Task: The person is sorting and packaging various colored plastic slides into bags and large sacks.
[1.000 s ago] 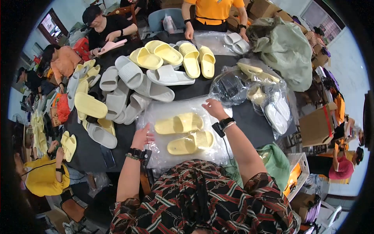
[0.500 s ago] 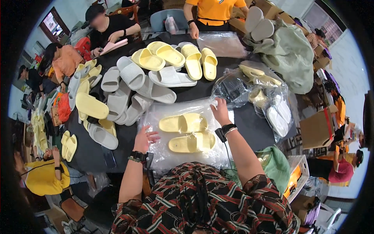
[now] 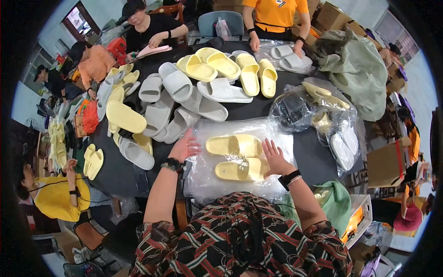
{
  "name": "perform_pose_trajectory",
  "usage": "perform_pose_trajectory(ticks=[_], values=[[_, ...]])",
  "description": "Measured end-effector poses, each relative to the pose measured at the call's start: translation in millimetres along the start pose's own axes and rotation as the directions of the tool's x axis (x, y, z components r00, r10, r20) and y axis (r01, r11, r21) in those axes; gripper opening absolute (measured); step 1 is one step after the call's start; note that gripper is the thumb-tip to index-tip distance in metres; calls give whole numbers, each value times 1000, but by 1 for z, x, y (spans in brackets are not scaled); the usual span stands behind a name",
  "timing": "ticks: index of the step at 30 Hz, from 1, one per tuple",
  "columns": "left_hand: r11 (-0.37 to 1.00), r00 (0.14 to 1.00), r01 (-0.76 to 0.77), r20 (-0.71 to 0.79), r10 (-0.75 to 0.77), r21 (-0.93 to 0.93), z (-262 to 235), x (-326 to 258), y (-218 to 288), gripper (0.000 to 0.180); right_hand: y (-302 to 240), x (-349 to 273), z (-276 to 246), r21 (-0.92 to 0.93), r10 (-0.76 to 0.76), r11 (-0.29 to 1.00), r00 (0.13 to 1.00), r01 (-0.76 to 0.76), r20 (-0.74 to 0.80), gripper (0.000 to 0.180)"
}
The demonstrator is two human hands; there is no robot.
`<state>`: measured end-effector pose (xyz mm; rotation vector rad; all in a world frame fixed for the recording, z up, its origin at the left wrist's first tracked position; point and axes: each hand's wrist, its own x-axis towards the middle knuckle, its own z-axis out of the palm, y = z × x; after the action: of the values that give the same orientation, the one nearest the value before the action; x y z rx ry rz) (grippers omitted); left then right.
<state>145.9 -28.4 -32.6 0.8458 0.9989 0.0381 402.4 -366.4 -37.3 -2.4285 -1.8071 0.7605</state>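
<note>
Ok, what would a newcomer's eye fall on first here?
Probably the pair of yellow slide sandals on the shiny clear plastic, between the person's spread left hand and right hand. Beyond them, a heap of yellow and gray slides covers much of the black table. At the far side, a co-worker's bright orange shirt stands out.

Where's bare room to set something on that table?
On the black tabletop, between the clear plastic stack and bagged white slippers; also between the leftmost yellow slides and nearest grey slide. Piled slides crowd the far middle.
</note>
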Motion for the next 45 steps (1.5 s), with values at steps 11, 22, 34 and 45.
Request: perform_pose_trajectory(ticks=[11, 22, 34, 45], values=[[966, 990, -124, 44, 137, -227, -9, 40, -8, 37, 6, 0, 39, 32, 115, 993, 992, -116, 51, 154], [999, 1000, -2, -22, 3, 41, -22, 71, -6, 39, -1, 8, 35, -30, 106, 994, 988, -103, 110, 156], [857, 994, -88, 6, 105, -508, -22, 37, -20, 31, 3, 2, 41, 22, 156, 987, 985, -158, 69, 150], [19, 673, -656, 574, 467, 754, -15, -16, -61, 31, -7, -15, 13, 43, 77, 996, 997, -76, -9, 154]])
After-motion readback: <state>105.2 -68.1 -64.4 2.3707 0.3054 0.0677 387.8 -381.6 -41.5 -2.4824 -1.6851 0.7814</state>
